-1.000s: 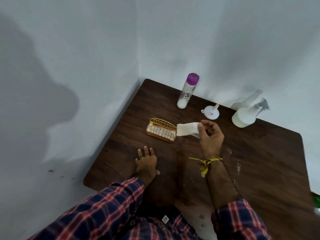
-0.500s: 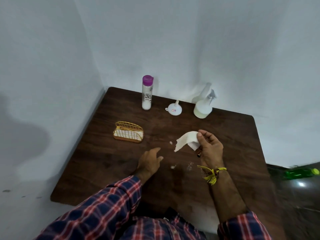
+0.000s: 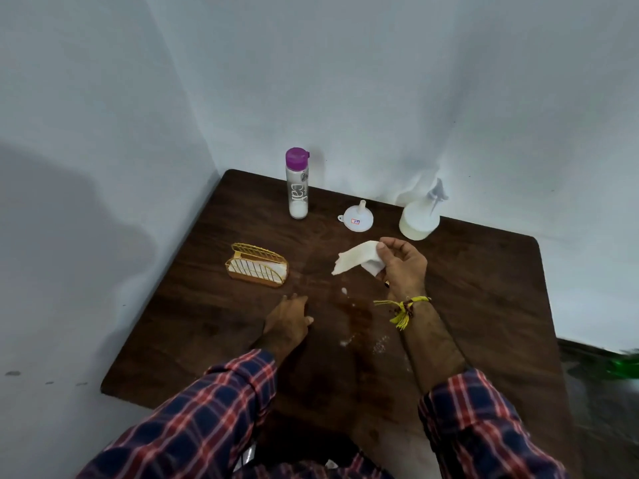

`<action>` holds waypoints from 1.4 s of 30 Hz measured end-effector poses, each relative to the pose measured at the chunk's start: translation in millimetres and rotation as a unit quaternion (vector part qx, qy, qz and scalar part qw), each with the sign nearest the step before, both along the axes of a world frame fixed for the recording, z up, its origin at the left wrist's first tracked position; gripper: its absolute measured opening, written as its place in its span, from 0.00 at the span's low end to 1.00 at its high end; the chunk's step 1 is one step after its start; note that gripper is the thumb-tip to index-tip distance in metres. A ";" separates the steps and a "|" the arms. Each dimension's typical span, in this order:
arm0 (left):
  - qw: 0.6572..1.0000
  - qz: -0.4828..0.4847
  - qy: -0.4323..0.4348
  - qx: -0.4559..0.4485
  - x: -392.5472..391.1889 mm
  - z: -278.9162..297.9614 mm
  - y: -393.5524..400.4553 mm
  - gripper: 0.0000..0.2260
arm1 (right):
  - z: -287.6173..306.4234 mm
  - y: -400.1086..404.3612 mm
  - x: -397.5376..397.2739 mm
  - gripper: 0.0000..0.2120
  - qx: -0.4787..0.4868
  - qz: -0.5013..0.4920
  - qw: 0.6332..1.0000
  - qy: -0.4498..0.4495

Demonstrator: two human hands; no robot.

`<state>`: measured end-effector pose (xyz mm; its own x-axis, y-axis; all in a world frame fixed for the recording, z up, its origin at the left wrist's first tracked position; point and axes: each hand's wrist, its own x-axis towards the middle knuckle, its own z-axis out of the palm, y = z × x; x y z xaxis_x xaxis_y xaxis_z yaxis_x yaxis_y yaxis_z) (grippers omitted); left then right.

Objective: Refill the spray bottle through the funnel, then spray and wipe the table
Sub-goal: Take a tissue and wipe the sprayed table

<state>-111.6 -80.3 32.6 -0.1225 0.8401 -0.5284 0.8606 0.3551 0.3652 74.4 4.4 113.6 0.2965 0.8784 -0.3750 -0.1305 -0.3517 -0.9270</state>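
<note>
While it stands at the far edge of the dark wooden table, the scene reads as follows.
Spray bottle: the white spray bottle is upright against the wall, trigger head on, pale liquid in its lower part.
Funnel: a white funnel lies mouth-down just left of the spray bottle, spout up, apart from it.
Refill bottle: a clear bottle with a purple cap stands upright left of the funnel, a little white liquid at its bottom.
Right hand: the right hand is raised over the table's middle, thumb and fingers pinching a folded white tissue; a yellow thread circles the wrist.
Left hand: the left hand rests on the table, fingers straight and slightly spread, holding nothing.
Table surface: white droplets and a wet patch lie between the 2 hands.
Holder: a gold wire holder with white tissues sits left of centre.
</note>
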 end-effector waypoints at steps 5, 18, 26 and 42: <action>0.993 -0.116 0.012 -0.026 -16.1 -33.9 -10.2 0.44 | -48.9 1.1 7.6 0.12 -0.041 0.061 0.881 -0.467; 0.982 -0.166 0.096 -0.004 -19.8 -84.6 -23.9 0.42 | -132.4 -16.3 -45.1 0.26 0.028 0.463 0.657 -0.595; 0.983 -0.164 0.081 -0.017 -19.8 -81.3 -22.7 0.42 | -133.4 -52.1 -26.3 0.28 -0.048 0.383 0.690 -0.612; 0.992 -0.100 -0.032 0.063 -50.2 -43.0 -37.2 0.25 | -126.2 -75.5 -51.9 0.30 -0.098 0.378 0.690 -0.610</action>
<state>-161.8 -117.5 -10.4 0.0842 0.9042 -0.4188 0.8831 0.1269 0.4517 22.4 -71.1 -12.6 -0.0188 0.9226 -0.3853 0.9936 -0.0257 -0.1101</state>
